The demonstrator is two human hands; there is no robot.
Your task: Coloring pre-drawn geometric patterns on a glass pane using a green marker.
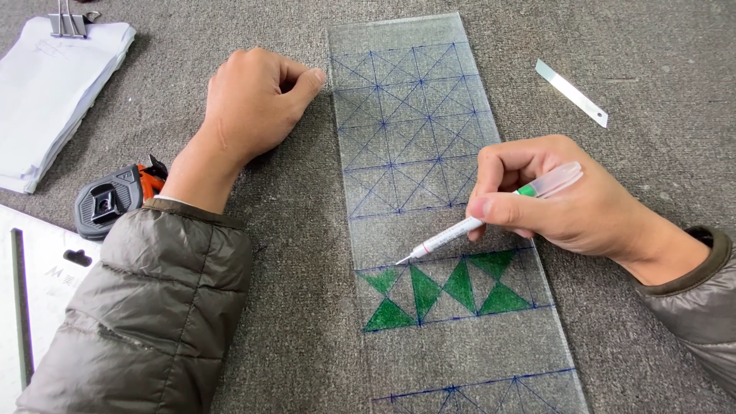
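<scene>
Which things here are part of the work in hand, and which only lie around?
In use: clear glass strip with blue grid and green triangles; green-ink marker pen in right hand; left hand beside the glass.

Lying about: clipped white paper stack; grey-orange tape measure; snapped-off knife blade.

No packages, labels, signs or screens.

Just one view here, a head-mounted cam looking steeply down and forward at the grey felt-like work surface (291,230), pretty close in. Glass strip (452,230) runs from 6 to 12 o'clock mid-frame; sleeves enter from 7 and 4 o'clock. No second view overlaps.
</scene>
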